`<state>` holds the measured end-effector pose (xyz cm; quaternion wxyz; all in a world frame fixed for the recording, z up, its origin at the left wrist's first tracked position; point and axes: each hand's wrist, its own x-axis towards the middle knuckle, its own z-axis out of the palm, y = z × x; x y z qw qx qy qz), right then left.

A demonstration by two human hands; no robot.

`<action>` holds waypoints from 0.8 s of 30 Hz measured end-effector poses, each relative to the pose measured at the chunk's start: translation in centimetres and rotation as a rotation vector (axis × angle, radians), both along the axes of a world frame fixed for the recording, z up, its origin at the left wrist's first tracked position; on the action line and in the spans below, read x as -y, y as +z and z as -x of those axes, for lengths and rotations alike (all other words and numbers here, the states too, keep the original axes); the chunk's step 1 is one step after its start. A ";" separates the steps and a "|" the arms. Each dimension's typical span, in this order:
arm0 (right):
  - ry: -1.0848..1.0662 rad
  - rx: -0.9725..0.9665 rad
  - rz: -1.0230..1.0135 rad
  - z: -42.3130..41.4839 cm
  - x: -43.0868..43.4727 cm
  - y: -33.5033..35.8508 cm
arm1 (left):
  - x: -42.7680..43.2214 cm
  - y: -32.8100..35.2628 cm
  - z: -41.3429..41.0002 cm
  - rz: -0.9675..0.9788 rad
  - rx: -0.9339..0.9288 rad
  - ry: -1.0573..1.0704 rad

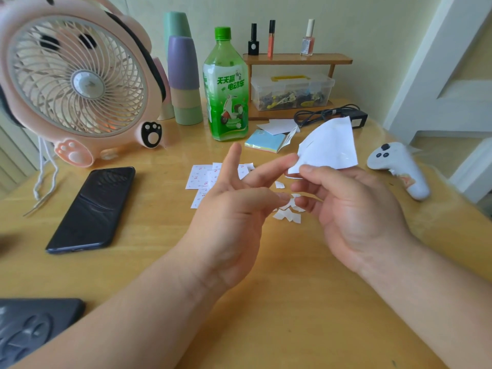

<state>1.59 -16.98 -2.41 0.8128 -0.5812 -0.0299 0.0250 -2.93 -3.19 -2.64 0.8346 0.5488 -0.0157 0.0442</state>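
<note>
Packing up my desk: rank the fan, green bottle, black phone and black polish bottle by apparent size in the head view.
1. fan
2. green bottle and black phone: look alike, phone nearer, so unranked
3. black polish bottle

I'm seeing soft even daylight; faint glare streaking phone (91,209); wide lens bowing fan (77,81) at left edge.

wooden table (292,302), phone (91,209), pink fan (77,81), green bottle (227,97), paper scraps (288,215) (small, white)
</note>
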 end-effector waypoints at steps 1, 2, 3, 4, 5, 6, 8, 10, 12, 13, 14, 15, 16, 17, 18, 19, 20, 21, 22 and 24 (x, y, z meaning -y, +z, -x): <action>0.010 0.003 0.011 0.1 0.0 0.0 | -0.1 0.1 0.0 0.028 -0.013 0.005; 0.027 0.004 0.023 0.1 -0.1 0.0 | -0.1 0.1 0.0 0.057 -0.020 0.008; 0.047 0.003 0.035 0.2 -0.1 0.1 | -0.2 0.1 0.0 0.082 -0.024 0.009; 0.068 0.000 0.044 0.3 -0.2 0.1 | -0.2 0.2 0.0 0.104 -0.029 0.013; 0.085 -0.001 0.050 0.4 -0.2 0.2 | -0.2 0.3 0.0 0.125 -0.034 0.020; 0.097 0.001 0.049 0.5 -0.2 0.3 | -0.2 0.3 -0.1 0.147 -0.038 0.024; 0.113 0.008 0.038 0.5 -0.2 0.4 | -0.1 0.4 -0.1 0.182 -0.039 0.026; 0.126 0.007 0.036 0.4 -0.1 0.4 | 0.0 0.5 0.0 0.210 -0.038 0.023; 0.146 0.001 0.034 0.4 -0.1 0.3 | 0.0 0.4 -0.2 0.263 -0.040 0.034; 0.158 0.000 0.026 0.4 0.0 0.3 | -0.2 0.4 -0.4 0.311 -0.047 0.049; 0.168 0.001 0.013 0.5 0.0 0.3 | -0.7 0.5 -0.7 0.370 -0.056 0.072; 0.175 0.003 -0.002 0.5 0.1 0.4 | -1.4 0.6 -1.0 0.421 -0.058 0.096; 0.187 0.004 -0.009 0.7 0.2 0.5 | -2.1 0.9 -1.3 0.449 -0.057 0.123; 0.208 0.006 -0.003 0.7 0.3 0.6 | -2.8 1.2 -1.5 0.442 -0.064 0.144; 0.240 0.006 0.010 0.8 0.3 0.7 | -3.3 1.3 -1.6 0.411 -0.084 0.153; 0.277 0.001 0.029 0.8 0.4 0.6 | -3.6 1.4 -1.6 0.356 -0.111 0.141; 0.316 -0.009 0.050 0.8 0.4 0.6 | -3.5 1.3 -1.6 0.276 -0.138 0.103; 0.353 -0.018 0.071 0.8 0.3 0.5 | -3.3 1.2 -1.5 0.181 -0.158 0.047; 0.387 -0.025 0.090 0.8 0.3 0.3 | -2.9 1.1 -1.3 0.100 -0.166 -0.008; 0.440 -0.032 0.120 0.7 0.4 0.1 | -2.3 0.7 -1.2 0.010 -0.162 -0.044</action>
